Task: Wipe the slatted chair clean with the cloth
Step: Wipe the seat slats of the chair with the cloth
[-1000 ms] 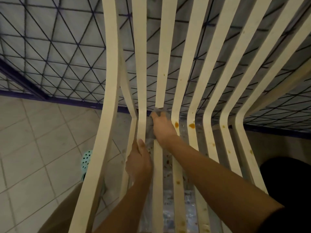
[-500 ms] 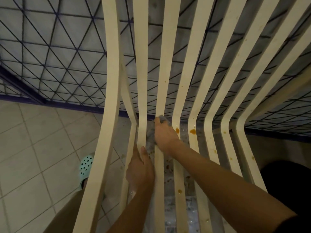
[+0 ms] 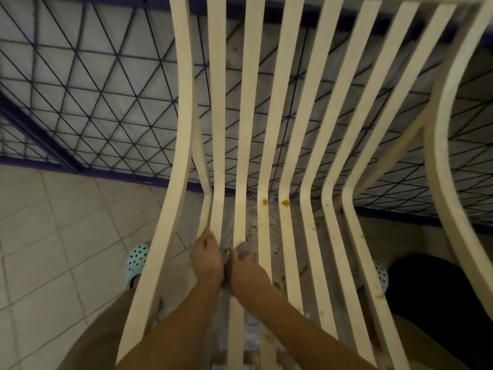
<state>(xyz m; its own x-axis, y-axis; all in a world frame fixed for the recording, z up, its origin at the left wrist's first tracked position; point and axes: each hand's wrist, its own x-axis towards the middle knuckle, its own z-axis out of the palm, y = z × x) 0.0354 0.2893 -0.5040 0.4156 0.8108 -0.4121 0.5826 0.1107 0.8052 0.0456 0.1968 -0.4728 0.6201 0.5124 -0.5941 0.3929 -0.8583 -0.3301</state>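
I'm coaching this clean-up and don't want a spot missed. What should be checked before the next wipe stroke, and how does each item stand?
1. Cloth held in the right hand: ok, pressed to a seat slat.
2. Left hand steadying the chair: ok, it grips the neighbouring slat.
3. Bend free of orange stains: not ok, two show.
4. Right-side slats clean: not ok, smears visible.
5. Cloth clean enough: cannot tell, mostly hidden.

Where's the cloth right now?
In the head view, the cloth is bunched under the right hand on the seat slats left of centre, just beside the left hand.
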